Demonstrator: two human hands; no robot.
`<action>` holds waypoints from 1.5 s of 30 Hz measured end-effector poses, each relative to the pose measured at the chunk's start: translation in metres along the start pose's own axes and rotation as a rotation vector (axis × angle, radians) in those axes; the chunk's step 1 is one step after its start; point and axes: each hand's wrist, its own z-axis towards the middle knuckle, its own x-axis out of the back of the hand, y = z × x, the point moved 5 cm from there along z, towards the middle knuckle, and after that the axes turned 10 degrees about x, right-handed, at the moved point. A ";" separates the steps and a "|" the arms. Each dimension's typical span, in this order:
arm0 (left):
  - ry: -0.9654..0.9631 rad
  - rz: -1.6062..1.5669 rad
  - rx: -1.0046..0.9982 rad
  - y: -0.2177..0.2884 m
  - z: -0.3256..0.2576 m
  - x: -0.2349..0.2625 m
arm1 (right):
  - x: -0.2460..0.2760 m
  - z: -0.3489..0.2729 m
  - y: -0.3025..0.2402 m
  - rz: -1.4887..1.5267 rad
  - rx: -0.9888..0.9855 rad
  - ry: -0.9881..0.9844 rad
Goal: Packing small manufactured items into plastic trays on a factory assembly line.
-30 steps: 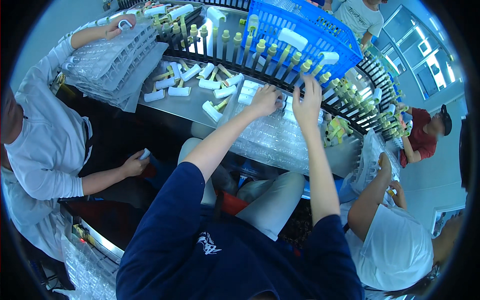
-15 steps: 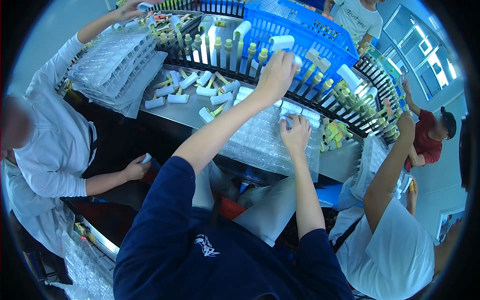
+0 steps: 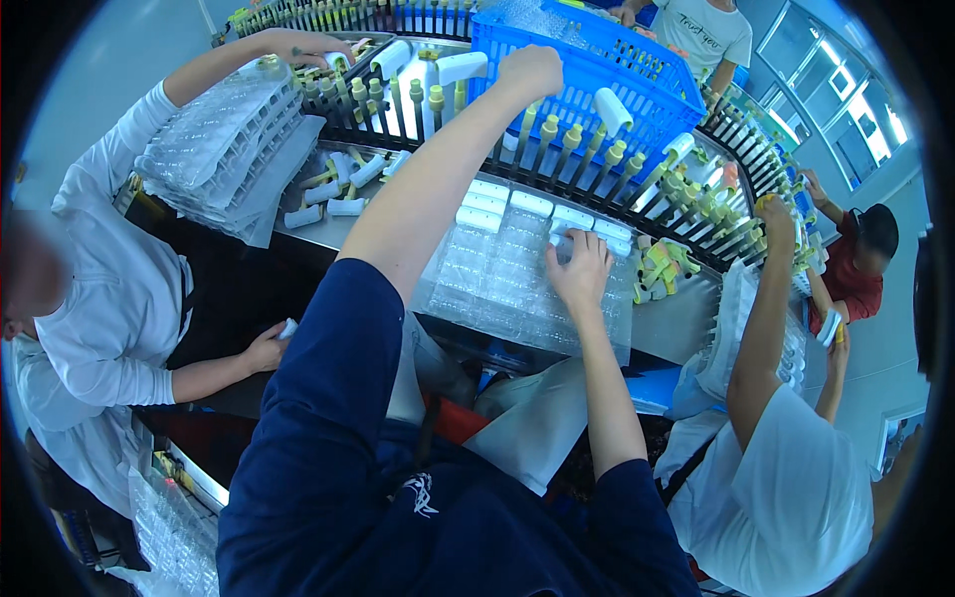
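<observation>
Left hand (image 3: 530, 70) has risen to upper centre, fingers curled on a white tube (image 3: 460, 68); right hand (image 3: 580, 269) (fingers spread, holding nothing) stays pressed on the ribbed clear plastic tray (image 3: 497, 289)

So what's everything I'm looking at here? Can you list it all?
clear blister tray: one, transparent, in front of the person, white caps in its far row
white caps: several, in the tray and loose at left
blue basket: one, far centre
peg conveyor: one, black with yellow-tipped pegs, curving across
stack of trays: one, clear, far left
co-workers: two beside, others beyond the conveyor
left hand: reaching to the pegs by the basket
right hand: fingers on the tray
</observation>
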 end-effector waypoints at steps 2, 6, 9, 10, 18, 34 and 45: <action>0.026 0.217 -0.050 -0.004 -0.006 -0.001 | 0.000 -0.001 0.002 -0.018 0.031 0.000; 0.010 0.436 0.004 -0.019 -0.008 -0.001 | -0.001 0.000 0.000 -0.006 0.056 -0.015; -0.002 0.460 0.106 -0.037 -0.004 0.006 | 0.001 0.000 -0.002 0.028 0.109 0.067; -0.036 0.436 0.093 -0.042 -0.008 0.009 | 0.003 -0.001 0.000 0.077 0.093 0.130; 0.423 0.371 0.019 -0.120 -0.028 0.026 | 0.034 0.014 0.028 0.475 -0.273 0.476; 0.024 0.077 -0.377 -0.126 -0.217 -0.081 | 0.032 0.245 -0.051 -0.315 -0.081 -0.174; -0.108 0.099 -0.470 -0.118 -0.182 -0.098 | 0.015 0.201 -0.097 -0.039 0.536 -0.050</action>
